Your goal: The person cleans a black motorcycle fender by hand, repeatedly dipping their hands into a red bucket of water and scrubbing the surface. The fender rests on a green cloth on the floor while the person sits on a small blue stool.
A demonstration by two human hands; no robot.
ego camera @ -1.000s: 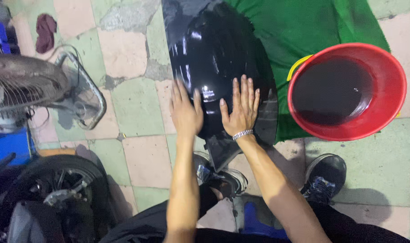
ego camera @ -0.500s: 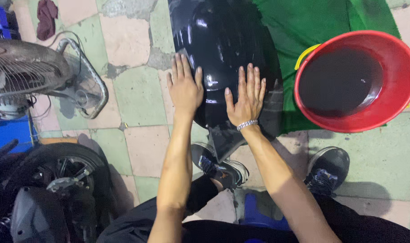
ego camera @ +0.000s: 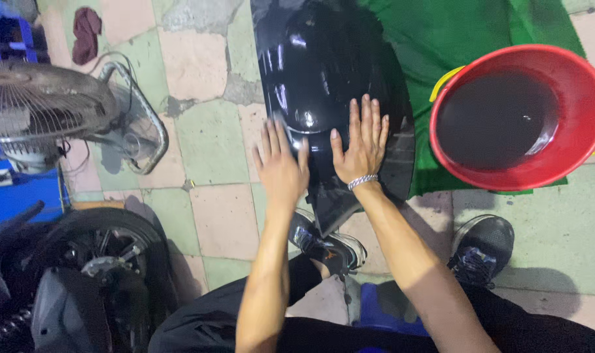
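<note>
A glossy black curved body panel [ego camera: 323, 72] lies on the tiled floor, partly over a green cloth [ego camera: 454, 33]. My right hand [ego camera: 361, 145] lies flat on the panel's lower part, fingers spread, a silver bracelet at the wrist. My left hand [ego camera: 281, 167] is open with fingers apart at the panel's left edge, slightly blurred. Neither hand holds anything.
A red basin [ego camera: 520, 114] of dark water sits on the green cloth at right, a yellow rim showing behind it. A floor fan [ego camera: 49, 111] stands at left, a motorbike wheel [ego camera: 95, 261] at lower left. My two dark shoes [ego camera: 327, 245] rest below the panel.
My left hand has slid down and left toward the panel's edge. My right hand stays flat on the panel. The view has shifted slightly.
</note>
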